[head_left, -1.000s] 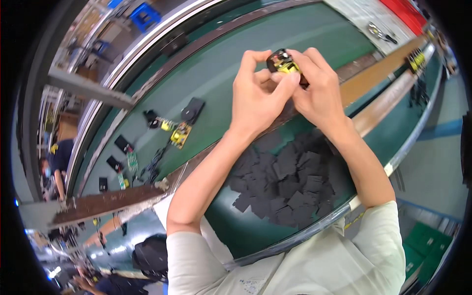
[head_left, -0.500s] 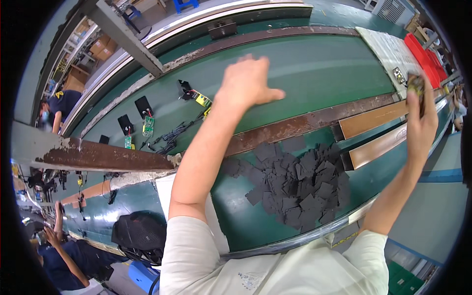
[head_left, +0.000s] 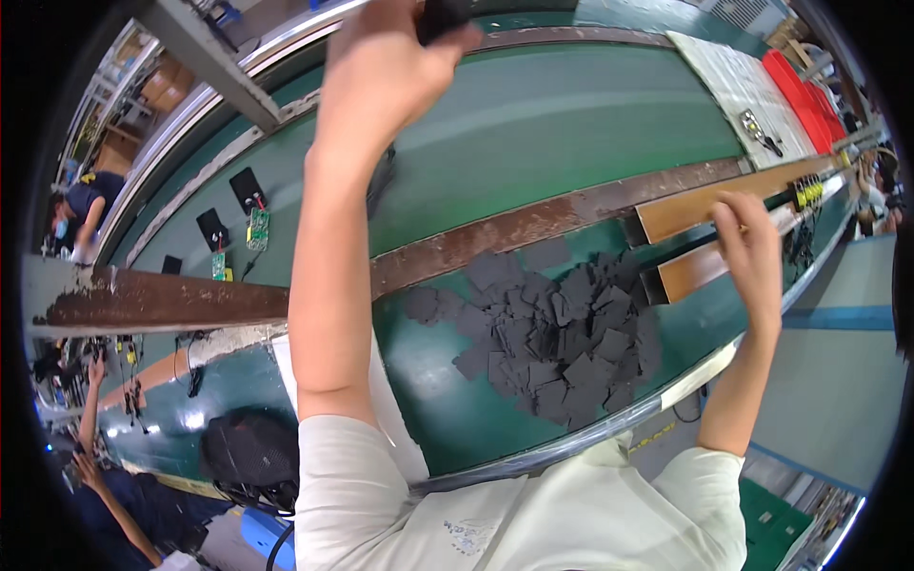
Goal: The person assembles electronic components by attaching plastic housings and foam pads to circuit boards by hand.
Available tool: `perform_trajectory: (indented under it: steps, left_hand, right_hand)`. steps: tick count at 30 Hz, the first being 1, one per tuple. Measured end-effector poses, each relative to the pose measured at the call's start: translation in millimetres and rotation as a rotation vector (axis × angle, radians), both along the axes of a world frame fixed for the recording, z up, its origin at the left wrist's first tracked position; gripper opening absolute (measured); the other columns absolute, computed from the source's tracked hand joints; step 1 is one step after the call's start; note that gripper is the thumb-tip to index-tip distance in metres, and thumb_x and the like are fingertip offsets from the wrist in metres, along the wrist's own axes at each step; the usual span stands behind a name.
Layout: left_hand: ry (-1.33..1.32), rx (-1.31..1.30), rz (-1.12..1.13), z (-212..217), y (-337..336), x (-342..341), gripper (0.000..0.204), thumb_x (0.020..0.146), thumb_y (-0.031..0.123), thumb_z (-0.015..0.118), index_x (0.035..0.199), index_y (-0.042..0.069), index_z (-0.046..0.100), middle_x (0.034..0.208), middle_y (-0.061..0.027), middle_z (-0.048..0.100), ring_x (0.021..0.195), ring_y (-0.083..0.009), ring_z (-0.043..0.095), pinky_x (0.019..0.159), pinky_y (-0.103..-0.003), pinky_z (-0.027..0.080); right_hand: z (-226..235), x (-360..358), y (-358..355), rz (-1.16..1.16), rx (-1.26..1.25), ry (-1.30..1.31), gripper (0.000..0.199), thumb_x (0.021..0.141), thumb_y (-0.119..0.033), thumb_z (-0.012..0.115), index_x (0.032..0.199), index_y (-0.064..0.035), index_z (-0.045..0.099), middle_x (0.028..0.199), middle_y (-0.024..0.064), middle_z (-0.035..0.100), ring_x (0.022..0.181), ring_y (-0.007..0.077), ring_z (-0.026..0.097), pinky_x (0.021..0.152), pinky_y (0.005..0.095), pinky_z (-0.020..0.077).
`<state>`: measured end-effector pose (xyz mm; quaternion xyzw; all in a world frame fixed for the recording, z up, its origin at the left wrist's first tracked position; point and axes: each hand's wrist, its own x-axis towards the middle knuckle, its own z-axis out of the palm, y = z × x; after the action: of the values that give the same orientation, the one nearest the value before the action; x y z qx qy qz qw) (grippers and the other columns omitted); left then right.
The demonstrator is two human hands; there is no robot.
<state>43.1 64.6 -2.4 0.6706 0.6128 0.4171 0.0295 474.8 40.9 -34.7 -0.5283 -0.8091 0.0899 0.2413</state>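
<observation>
My left hand (head_left: 386, 81), raised over the far side of the green bench, is closed on a black plastic piece (head_left: 444, 17) cut off by the top edge. A blurred dark cable (head_left: 383, 181) shows beside my left forearm. My right hand (head_left: 752, 249) is over the two brown strips (head_left: 690, 276), fingers stretched out and apparently holding nothing. Just beyond it lies a part with a yellow block (head_left: 808, 192) and black cabling. A heap of thin black square sheets (head_left: 571, 347) lies between my arms.
Black covers (head_left: 248, 188) wired to green circuit boards (head_left: 258, 229) lie at left. A rusty beam (head_left: 171, 297) crosses there. At right are a white board (head_left: 743, 105) and a red tray (head_left: 804, 100). A black mesh-covered chair back (head_left: 249, 447) and co-workers (head_left: 95, 205) are at left.
My left hand has moved up and left and taken the black piece; the cable pile has left its spot. My right hand has come down and left, letting go of the part it held.
</observation>
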Motion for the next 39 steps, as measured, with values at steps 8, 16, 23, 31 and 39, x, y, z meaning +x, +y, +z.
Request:
perform_trajectory:
  steps: [8, 16, 23, 31, 39]
  left_hand:
    - [-0.371, 0.386, -0.364, 7.5, -17.3, 80.8, 0.044, 0.081, 0.014, 0.089, 0.121, 0.002, 0.073, 0.096, -0.0085, 0.075, 0.085, -0.0136, 0.067, 0.081, -0.03, 0.053]
    - [-0.339, -0.119, -0.105, -135.2, 52.1, 76.6, 0.043, 0.098, 0.021, 0.07, 0.129, -0.008, 0.059, 0.086, -0.0135, 0.078, 0.069, -0.0148, 0.072, 0.064, -0.026, 0.054]
    - [-1.44, -0.567, -0.269, -126.8, 61.2, 54.7, 0.044, 0.1, 0.001, 0.056, 0.142, -0.006, 0.046, 0.109, -0.0224, 0.075, 0.078, -0.0233, 0.074, 0.065, -0.03, 0.06]
    - [-1.3, -0.62, -0.332, -106.1, 40.8, 90.0, 0.059, 0.097, -0.01, 0.056, 0.152, -0.002, 0.036, 0.122, -0.0241, 0.07, 0.087, -0.0264, 0.076, 0.071, -0.03, 0.063]
    - [-1.06, -0.521, -0.514, -87.9, 16.7, 119.3, 0.059, 0.096, -0.01, 0.057, 0.152, 0.0, 0.042, 0.12, -0.0221, 0.071, 0.089, -0.0261, 0.076, 0.072, -0.03, 0.063]
  right_hand:
    - [-16.5, -157.4, -23.2, 0.512, -0.244, -0.26, 0.014, 0.09, -0.012, 0.076, 0.098, -0.0047, 0.066, 0.099, 0.0144, 0.066, 0.095, 0.0388, 0.07, 0.077, 0.0496, 0.0549]
    - [-55.2, -161.1, -14.0, 0.605, -0.235, -0.282, 0.03, 0.077, 0.002, 0.08, 0.098, 0.0003, 0.059, 0.108, 0.0178, 0.061, 0.1, 0.0423, 0.067, 0.078, 0.0516, 0.0544]
    - [-52.6, -154.7, -13.9, 0.636, -0.284, -0.231, 0.03, 0.078, 0.007, 0.076, 0.099, 0.0007, 0.056, 0.106, 0.0189, 0.06, 0.1, 0.0431, 0.065, 0.077, 0.0517, 0.053]
    - [-55.1, -133.3, 9.6, 0.571, -0.417, 0.136, 0.027, 0.083, 0.001, 0.074, 0.108, -0.0004, 0.065, 0.087, 0.013, 0.066, 0.08, 0.0267, 0.071, 0.069, 0.0431, 0.0559]
    - [-31.8, -112.6, 44.3, 0.052, -0.522, 0.83, 0.015, 0.102, -0.013, 0.072, 0.103, 0.0006, 0.065, 0.077, 0.0009, 0.067, 0.065, 0.0071, 0.061, 0.056, 0.0269, 0.054]
